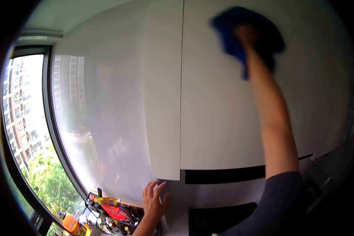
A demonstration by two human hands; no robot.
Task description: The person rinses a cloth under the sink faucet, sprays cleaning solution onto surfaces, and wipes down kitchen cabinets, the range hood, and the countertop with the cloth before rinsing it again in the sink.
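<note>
High on the right, my right hand presses a dark blue cloth against the white cabinet door. The cloth spreads around the hand and one end hangs down beside the wrist; hand and cloth are slightly blurred. My left hand is low in the middle, by the bottom edge of the narrow white panel. Its fingers are apart and it holds nothing. Bottles and packets stand to its left.
At the left is a window with a dark frame. Below it stand an orange bottle, a rack of bottles and a red packet. A dark strip runs under the cabinet door, with a black panel lower down.
</note>
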